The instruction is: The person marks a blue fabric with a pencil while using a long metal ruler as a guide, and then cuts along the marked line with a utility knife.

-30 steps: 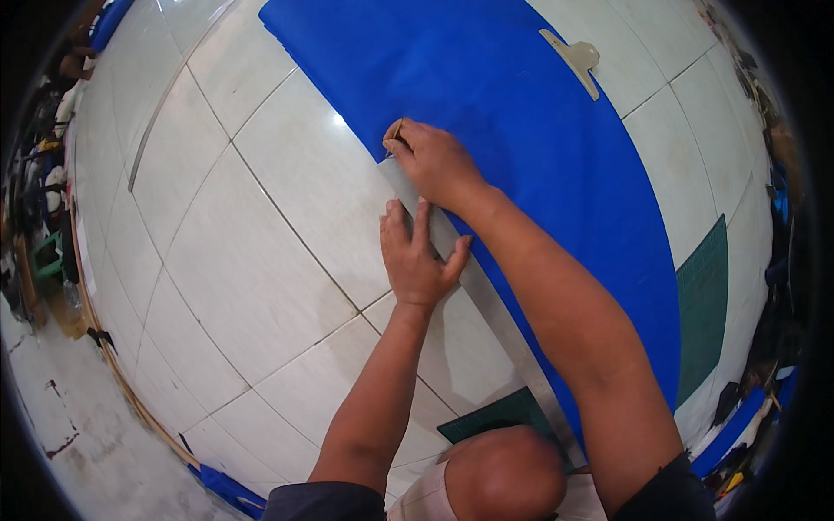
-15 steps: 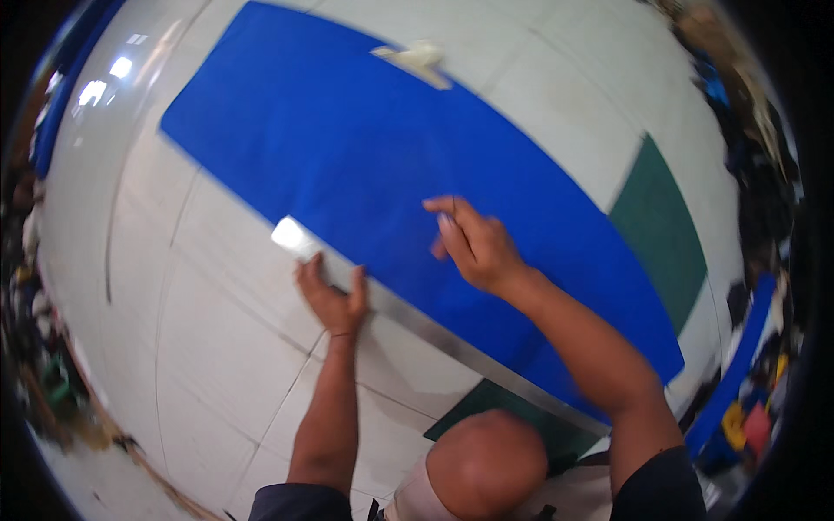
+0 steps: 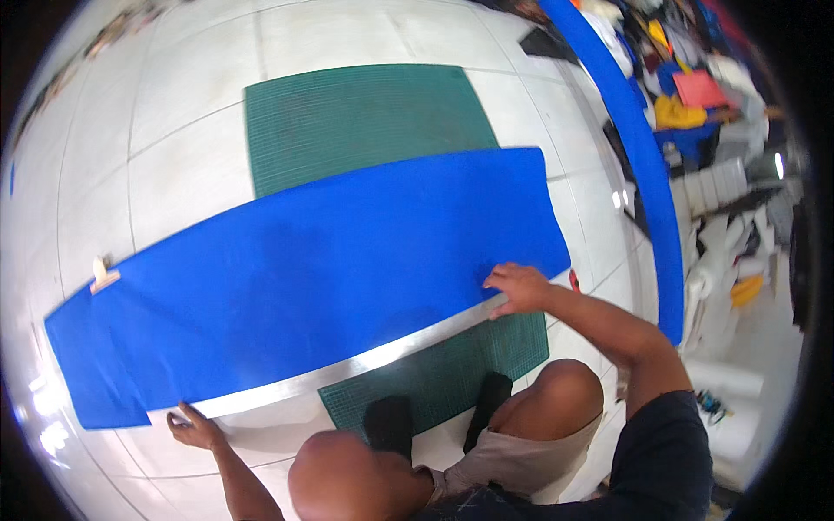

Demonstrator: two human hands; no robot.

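Note:
A long blue sheet (image 3: 347, 243) lies across the floor in front of me. Along its near edge runs a long silver metal ruler (image 3: 347, 365). My left hand (image 3: 196, 429) is at the ruler's left end, fingers apart, touching its near edge. Toward the other end, my right hand (image 3: 519, 290) straddles the ruler with fingertips on the blue sheet and thumb on the near side. A cream clip-like thing (image 3: 105, 275) sits at the sheet's far left edge. Part of a green cutting mat (image 3: 452, 365) shows below the ruler, under my feet.
Another green gridded mat (image 3: 365, 122) extends past the sheet's far edge. A narrow blue strip (image 3: 643, 174) stretches along the right. Beyond it are heaped coloured fabrics (image 3: 686, 95) and white rolls (image 3: 725, 382). A small red thing (image 3: 573, 280) lies beside the sheet's right end.
The view has swung round, so the sheet now runs more sideways. My right hand has come down from above the sheet onto the ruler. The left stays near the ruler's left end.

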